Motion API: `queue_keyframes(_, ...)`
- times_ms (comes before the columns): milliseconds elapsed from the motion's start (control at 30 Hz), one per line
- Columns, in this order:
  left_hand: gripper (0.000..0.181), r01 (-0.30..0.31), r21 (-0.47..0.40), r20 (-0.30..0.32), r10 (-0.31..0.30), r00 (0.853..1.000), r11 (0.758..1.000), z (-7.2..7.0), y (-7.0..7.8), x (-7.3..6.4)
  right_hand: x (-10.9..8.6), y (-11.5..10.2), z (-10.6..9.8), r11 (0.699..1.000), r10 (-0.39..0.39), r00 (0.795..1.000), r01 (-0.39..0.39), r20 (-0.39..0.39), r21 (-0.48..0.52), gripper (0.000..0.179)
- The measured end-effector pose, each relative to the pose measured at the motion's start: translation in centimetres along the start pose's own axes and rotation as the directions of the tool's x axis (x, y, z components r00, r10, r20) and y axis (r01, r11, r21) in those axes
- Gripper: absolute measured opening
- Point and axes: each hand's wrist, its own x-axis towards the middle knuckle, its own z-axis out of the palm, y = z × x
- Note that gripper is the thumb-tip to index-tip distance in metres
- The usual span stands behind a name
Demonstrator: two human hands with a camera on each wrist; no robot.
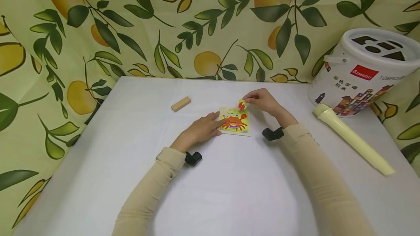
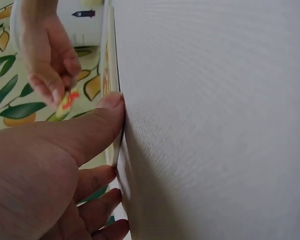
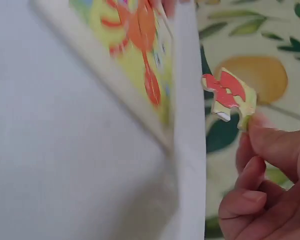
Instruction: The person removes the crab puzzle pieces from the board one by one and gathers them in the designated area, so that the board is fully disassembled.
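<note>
A small wooden jigsaw puzzle [image 1: 234, 124] with a red crab on yellow lies flat on the white table. My left hand [image 1: 204, 128] rests at its left side, one finger stretched over the picture. In the left wrist view, the thumb [image 2: 110, 107] touches the board's edge and the other fingertips rest on the table. Just above the board's far right corner, my right hand [image 1: 262, 100] pinches a red and yellow puzzle piece [image 3: 230, 95] between thumb and finger. The right wrist view shows that piece raised, apart from the puzzle board [image 3: 125, 90].
A wooden block [image 1: 181, 103] lies left of the puzzle, farther back. To the right stands a white bucket [image 1: 354, 72] with shaped holes in its lid, and a pale yellow stick-like object [image 1: 354, 139] lies before it. A fruit-patterned cloth [image 1: 210, 28] hangs behind the table.
</note>
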Motion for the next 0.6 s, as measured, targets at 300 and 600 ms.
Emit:
queue_keyframes(300,0.053,0.013,-0.03,-0.031,-0.014,0.999,0.999,-0.1,-0.1,-0.4,-1.3,3.5,-2.9,0.975,0.222,0.975,-0.222,0.007,-0.012,0.028)
queue_keyframes(600,0.053,0.009,-0.071,-0.025,-0.011,1.0,0.997,0.0,0.4,-0.2,-1.3,4.6,-2.1,0.977,0.194,0.981,-0.194,-0.005,-0.086,0.024)
